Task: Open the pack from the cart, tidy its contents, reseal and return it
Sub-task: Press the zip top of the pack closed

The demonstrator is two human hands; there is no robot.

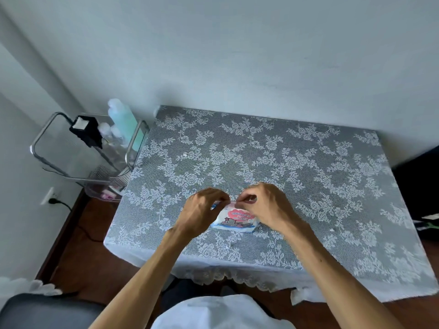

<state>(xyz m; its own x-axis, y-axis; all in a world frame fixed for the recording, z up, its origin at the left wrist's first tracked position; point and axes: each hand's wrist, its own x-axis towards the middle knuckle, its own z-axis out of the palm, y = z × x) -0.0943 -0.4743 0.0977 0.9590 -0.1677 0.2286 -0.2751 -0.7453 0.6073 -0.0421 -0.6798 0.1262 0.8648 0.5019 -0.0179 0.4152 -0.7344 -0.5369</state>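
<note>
A small white and blue pack with a pink label and a cartoon animal lies on the lace-covered table, near the front edge. My left hand pinches the pack's far left top edge. My right hand pinches the same far edge just to the right, fingertips nearly meeting the left hand's. Both hands cover the pack's far side, so I cannot see whether its flap is lifted. The cart, clear with chrome rails, stands left of the table.
On the cart's top shelf stand a black box holding white pads, cotton balls and a tall pale green bottle. A wall socket with a black cable sits low on the left. A dark object stands right of the table.
</note>
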